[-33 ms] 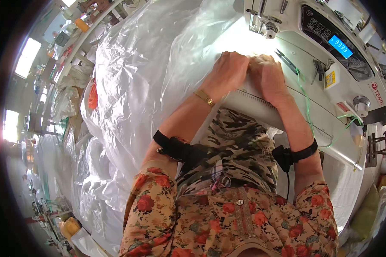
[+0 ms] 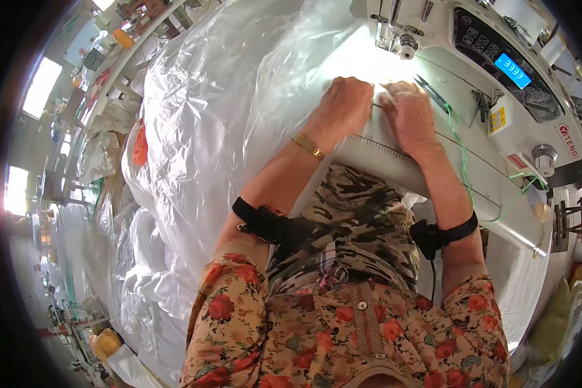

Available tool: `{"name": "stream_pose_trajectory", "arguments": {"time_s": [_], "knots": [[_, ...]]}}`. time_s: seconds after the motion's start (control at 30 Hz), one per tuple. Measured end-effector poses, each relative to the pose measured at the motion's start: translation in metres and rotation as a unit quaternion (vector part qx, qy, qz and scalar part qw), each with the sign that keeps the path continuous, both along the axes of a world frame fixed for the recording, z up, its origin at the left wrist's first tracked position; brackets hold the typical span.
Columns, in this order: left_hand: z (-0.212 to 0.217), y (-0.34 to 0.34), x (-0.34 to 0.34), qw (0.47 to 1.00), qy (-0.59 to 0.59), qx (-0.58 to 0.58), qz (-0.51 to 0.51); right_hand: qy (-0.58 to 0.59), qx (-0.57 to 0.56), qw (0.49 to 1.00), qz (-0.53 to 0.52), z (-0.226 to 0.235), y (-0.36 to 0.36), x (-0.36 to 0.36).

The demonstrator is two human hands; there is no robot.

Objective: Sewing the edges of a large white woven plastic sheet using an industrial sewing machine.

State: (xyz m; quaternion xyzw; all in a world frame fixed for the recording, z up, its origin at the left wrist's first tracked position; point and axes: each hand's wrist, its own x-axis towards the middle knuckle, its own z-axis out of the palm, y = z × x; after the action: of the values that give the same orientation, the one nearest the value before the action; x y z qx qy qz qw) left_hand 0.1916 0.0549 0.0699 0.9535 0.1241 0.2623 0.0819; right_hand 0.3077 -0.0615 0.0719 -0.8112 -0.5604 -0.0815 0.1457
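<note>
Left hand (image 2: 344, 107) lies palm down, fingers curled and close together, pressing flat on the white fabric (image 2: 362, 64) at the sewing machine (image 2: 498, 84); it grips nothing, just pins the cloth. Gold bracelet (image 2: 309, 147) on that wrist. Right hand (image 2: 409, 116) sits just beside it, also palm down with fingers narrow, pressing the same fabric; fingertips of the two hands nearly touch. The fabric is on the white counter (image 2: 498, 187), brightly lit, right below the needle area (image 2: 401, 42) of the machine, in front of both hands. Small snips (image 2: 433, 94) lie on the machine bed just right of the right hand. A printed ruler strip (image 2: 394, 155) runs along the counter edge under both wrists. Green thread (image 2: 462, 161) trails over the counter on the right. A blue lit display (image 2: 512, 70) shows on the machine head. A big heap of clear plastic sheeting (image 2: 207, 129) billows on the left, touching the left forearm. Black straps circle both forearms, left (image 2: 258, 220) and right (image 2: 443, 233). Floral sleeves and a camouflage-pattern apron (image 2: 355, 220) fill the lower view.
</note>
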Motion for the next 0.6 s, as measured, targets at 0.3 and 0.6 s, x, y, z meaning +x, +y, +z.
{"name": "stream_pose_trajectory", "arguments": {"time_s": [0.3,0.6], "knots": [[-0.014,0.047,0.027,0.998,-0.067,-0.001,-0.013,-0.05,0.034,0.967,-0.246,-0.001,-0.019,0.011],[-0.027,0.084,-0.013,0.984,-0.18,-0.006,0.002,-0.085,0.014,0.975,-0.206,0.002,-0.01,0.003]]}}
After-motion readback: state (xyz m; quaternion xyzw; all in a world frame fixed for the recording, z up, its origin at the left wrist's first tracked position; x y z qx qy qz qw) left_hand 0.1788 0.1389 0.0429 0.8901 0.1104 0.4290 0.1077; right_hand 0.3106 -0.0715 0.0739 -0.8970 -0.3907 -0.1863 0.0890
